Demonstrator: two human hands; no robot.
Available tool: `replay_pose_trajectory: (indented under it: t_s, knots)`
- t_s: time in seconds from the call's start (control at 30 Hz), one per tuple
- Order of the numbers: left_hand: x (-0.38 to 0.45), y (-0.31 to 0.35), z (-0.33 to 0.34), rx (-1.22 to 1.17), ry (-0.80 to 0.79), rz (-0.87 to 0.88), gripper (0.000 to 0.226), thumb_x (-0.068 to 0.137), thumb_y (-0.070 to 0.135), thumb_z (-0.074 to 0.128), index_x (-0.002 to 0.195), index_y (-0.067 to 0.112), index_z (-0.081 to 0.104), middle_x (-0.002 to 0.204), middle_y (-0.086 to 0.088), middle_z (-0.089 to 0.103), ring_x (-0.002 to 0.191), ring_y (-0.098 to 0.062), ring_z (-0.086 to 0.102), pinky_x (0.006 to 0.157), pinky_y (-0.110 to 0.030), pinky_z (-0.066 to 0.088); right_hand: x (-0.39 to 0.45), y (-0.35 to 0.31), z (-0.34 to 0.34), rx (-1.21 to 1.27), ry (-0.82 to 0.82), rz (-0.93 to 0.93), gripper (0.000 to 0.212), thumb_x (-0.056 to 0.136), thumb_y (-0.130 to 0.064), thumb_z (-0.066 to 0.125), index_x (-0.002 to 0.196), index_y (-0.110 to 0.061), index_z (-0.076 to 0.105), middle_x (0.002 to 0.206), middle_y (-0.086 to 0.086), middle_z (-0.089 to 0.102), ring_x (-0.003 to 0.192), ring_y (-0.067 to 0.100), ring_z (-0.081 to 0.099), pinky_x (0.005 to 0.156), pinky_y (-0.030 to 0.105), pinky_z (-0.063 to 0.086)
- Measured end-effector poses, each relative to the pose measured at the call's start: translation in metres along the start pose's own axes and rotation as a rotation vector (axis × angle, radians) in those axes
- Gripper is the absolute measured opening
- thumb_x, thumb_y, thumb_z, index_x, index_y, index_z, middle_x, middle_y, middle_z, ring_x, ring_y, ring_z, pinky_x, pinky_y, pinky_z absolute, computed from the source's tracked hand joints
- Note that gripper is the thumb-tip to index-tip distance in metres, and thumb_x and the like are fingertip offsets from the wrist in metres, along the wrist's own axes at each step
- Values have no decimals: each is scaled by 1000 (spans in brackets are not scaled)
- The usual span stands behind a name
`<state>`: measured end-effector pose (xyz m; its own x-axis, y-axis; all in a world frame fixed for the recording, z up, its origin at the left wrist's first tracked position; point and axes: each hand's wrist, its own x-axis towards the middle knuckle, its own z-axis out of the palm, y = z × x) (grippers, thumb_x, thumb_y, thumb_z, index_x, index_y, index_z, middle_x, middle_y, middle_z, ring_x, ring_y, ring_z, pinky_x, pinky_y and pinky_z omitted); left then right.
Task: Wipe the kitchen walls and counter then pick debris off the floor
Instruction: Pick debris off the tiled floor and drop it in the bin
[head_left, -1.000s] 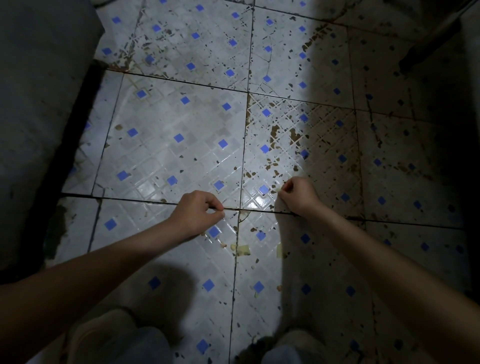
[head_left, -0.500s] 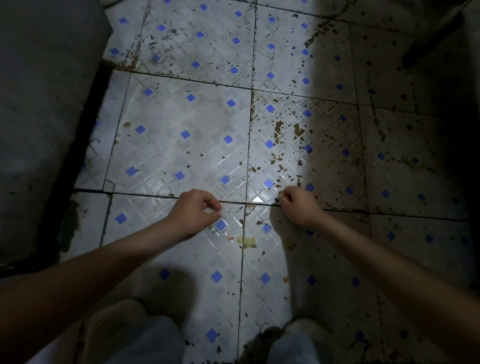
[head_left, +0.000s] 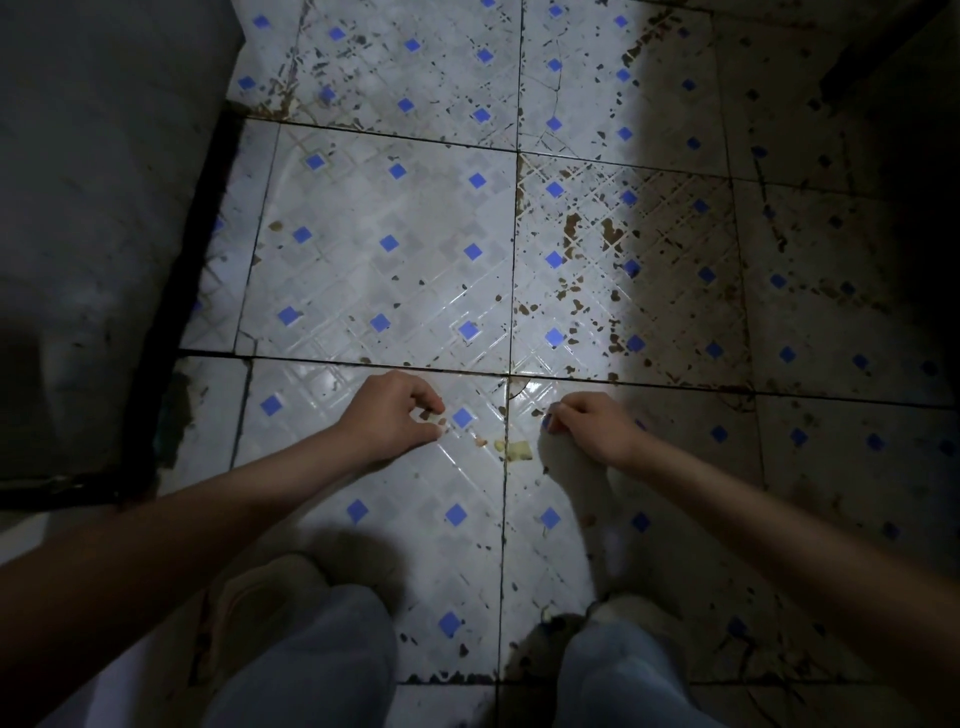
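A dark cabinet side at left — pale shoes below.

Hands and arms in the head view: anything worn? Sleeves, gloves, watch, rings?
Nothing worn. The left hand and the right hand are bare, no gloves. Both forearms are bare to the frame edge, no sleeves showing. No watch, band or ring is visible; light is dim, so small items could be missed.

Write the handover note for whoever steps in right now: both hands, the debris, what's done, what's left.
Left hand: fingers curled, pinching a small pale scrap just above the floor tiles.
Right hand: fingers curled low over the tile; whether it holds anything cannot be told.
Debris: a pale yellowish piece and two small crumbs lie on the floor between the hands.
Done: one scrap picked up.
Left: collect the pieces between the hands. Brown stains cover the tiles ahead. Walls and counter are out of view.
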<state>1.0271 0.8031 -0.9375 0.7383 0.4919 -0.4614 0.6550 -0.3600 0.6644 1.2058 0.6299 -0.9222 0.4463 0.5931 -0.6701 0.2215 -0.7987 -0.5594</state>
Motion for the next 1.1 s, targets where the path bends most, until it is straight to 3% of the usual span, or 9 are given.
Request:
replay_pose_trajectory:
  t_s: [0.17,0.37,0.47,0.77,0.9,1.1]
  knots:
    - [0,0,2,11,16,14,24,70,20,81,92,14,73,89,6,66,69,4,54,61,1,36,-8,5,9,94,-47,124,25,90,-7,46,73,-17,62,70,-2,54,67,13,48,60,26,35]
    - [4,-4,6,8,52,-3,27,68,25,83,91,20,69,92,7,67,86,-11,61,79,-22,49,-15,-4,9,79,-81,121,20,86,-18,56,67,-12,60,64,6,51,62,16,47,62,30,36]
    - [5,-6,5,38,69,-16,27,70,25,82,92,23,67,94,10,65,89,-12,61,82,-29,53,-15,-6,9,70,-73,113,17,86,-18,56,74,-8,61,69,11,52,64,19,48,64,32,37]
    - [8,-7,7,96,89,-12,16,74,23,78,83,18,67,84,9,62,66,-3,49,64,-18,37,-14,-3,12,11,-34,80,25,87,-20,56,75,0,65,65,14,48,60,20,46,55,21,38]
    - [8,-7,8,97,86,-6,15,75,23,78,84,18,67,87,8,62,72,-6,52,67,-19,39,-13,0,10,30,-52,68,22,85,-15,59,74,1,68,64,10,55,60,15,52,57,23,43]
    - [10,-10,10,102,70,-10,13,76,21,76,72,18,64,76,10,58,66,-3,48,63,-20,36,-17,-1,10,94,-69,49,9,83,-7,65,84,-2,72,87,9,70,74,6,61,63,16,45]
